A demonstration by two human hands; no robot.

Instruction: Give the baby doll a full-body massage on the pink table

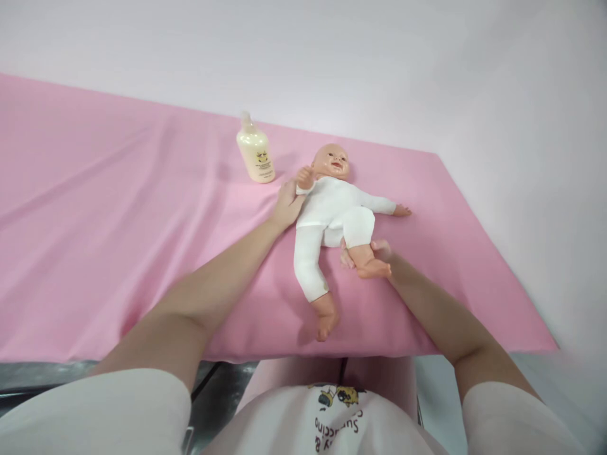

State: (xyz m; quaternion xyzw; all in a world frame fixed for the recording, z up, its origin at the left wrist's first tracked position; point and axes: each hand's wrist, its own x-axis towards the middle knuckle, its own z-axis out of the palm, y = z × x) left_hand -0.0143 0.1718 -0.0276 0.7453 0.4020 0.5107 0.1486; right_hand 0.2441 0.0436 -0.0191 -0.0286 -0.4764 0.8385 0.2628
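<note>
A pink sheet (118, 253) covered the whole table and ran to the white wall (427, 63) behind it. On it lay a baby doll (332, 212) on its back in a white suit, head toward the wall, near the sheet's right half. The left hand (287, 205) rested against the doll's raised arm and side, fingers loosely curled on it rather than clenched; the right hand (374, 256) lay under the doll's bare lower leg, grasping it near the foot (one trouser leg looked pushed up over the knee). A cream bottle (256, 155) stood upright just beyond the left hand, apart from the doll. The likeliest mishap, in my judgement, was the left forearm or hand knocking that bottle over, since it stood so near; tugging the leg could also drag the doll toward the table's front edge, where its other foot already lay close. The bottle's label showed a small yellow figure, its print too small to read; the person's shirt bore upside-down lettering, only partly legible.
</note>
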